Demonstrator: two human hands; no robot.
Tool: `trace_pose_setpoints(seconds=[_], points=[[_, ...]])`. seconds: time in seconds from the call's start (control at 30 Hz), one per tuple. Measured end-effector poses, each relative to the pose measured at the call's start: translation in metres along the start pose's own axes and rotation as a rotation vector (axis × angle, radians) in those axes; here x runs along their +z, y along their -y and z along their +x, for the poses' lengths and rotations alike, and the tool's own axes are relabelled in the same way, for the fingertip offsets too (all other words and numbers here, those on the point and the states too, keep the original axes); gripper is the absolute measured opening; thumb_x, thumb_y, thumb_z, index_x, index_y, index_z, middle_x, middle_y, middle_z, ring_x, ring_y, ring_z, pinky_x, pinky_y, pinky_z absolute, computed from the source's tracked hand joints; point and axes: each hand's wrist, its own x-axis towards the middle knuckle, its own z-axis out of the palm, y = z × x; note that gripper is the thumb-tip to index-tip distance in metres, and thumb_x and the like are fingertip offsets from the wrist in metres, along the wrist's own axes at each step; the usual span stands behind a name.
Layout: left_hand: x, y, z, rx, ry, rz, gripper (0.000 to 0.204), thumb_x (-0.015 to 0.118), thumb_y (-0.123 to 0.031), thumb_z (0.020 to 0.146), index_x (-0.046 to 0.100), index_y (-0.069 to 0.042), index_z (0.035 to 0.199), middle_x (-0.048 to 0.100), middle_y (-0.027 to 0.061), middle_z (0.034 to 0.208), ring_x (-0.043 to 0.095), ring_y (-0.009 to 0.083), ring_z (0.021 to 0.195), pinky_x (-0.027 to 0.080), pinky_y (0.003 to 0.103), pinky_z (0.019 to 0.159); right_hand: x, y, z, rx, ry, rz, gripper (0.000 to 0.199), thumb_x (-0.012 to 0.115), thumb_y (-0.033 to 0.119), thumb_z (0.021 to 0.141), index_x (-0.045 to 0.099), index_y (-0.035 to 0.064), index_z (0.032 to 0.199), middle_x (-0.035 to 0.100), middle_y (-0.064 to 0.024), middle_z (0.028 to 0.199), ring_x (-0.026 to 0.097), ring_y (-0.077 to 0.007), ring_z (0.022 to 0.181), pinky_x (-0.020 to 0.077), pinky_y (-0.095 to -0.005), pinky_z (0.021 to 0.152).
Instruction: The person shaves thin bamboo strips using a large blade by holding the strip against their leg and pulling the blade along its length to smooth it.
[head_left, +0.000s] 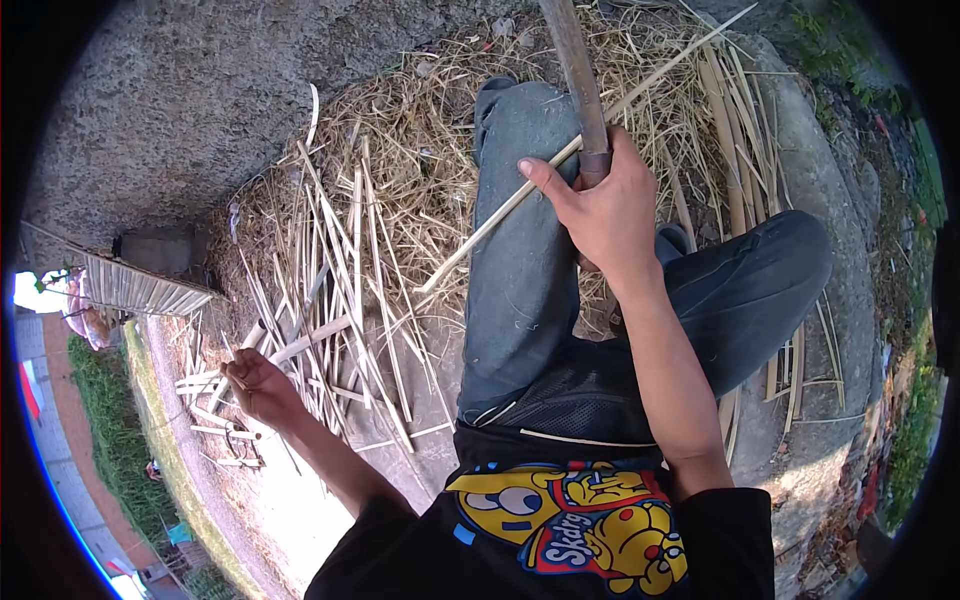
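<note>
My right hand is closed around a thick bamboo pole standing over my left knee, with a thin bamboo strip slanting across under my thumb. My left hand reaches down to my left side, fingers curled onto a short stick in the pile of split bamboo sticks lying on the ground beside straw.
</note>
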Motion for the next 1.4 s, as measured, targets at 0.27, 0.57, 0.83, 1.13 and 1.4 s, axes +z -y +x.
trace_pose_setpoints(seconds=[0.27,0.57,0.83,1.13,1.4], points=[[0.047,0.016,-0.054,-0.441,0.339,2.109,0.048,0.061,-0.038,0.102,0.070,0.006,0.119,0.075,0.0205,0.092,0.074,0.0327,0.077,0.056,0.039,0.082,0.003,0.014,-0.003,-0.009,0.060,-0.039,0.067,0.089,0.056,0.070,0.051,0.0028,0.082,0.051,-0.0039,0.053,0.057,-0.0208,0.048,0.0468,-0.0360,0.049],[0.258,0.150,-0.077,-0.185,1.075,1.425,0.034,0.067,-0.026,0.100,0.069,0.004,0.116,0.075,0.0101,0.085,0.067,0.0171,0.066,0.051,0.032,0.060,0.001,0.007,-0.001,-0.097,0.116,0.013,0.064,0.092,0.050,0.070,0.055,0.0007,0.087,0.055,-0.0028,0.056,0.057,-0.0140,0.051,0.0480,-0.0311,0.053],[0.220,0.168,-0.044,0.125,0.182,0.654,0.019,0.067,-0.019,0.101,0.068,-0.001,0.096,0.075,0.0099,0.085,0.066,0.0103,0.069,0.049,0.023,0.057,-0.024,0.049,-0.031,0.056,0.100,0.649,0.048,0.090,0.020,0.080,0.054,-0.0005,0.104,0.064,0.0003,0.069,0.058,-0.0025,0.059,0.0452,-0.0202,0.056],[0.253,0.178,-0.106,-0.438,0.234,0.219,0.016,0.073,-0.011,0.095,0.069,0.004,0.100,0.074,0.0199,0.097,0.076,0.0265,0.089,0.066,0.029,0.069,-0.020,0.051,-0.034,0.145,0.293,0.635,0.046,0.085,0.016,0.085,0.061,-0.0016,0.120,0.065,-0.0021,0.075,0.057,-0.0052,0.052,0.0448,-0.0221,0.049],[0.238,0.170,-0.119,-0.859,0.291,0.273,0.021,0.069,-0.017,0.099,0.069,0.004,0.096,0.074,0.0196,0.096,0.076,0.0237,0.082,0.062,0.029,0.066,-0.015,0.022,-0.022,0.191,0.261,0.614,0.025,0.077,0.002,0.088,0.054,0.0005,0.099,0.073,-0.0136,0.085,0.059,-0.0087,0.052,0.0489,-0.0249,0.045]])
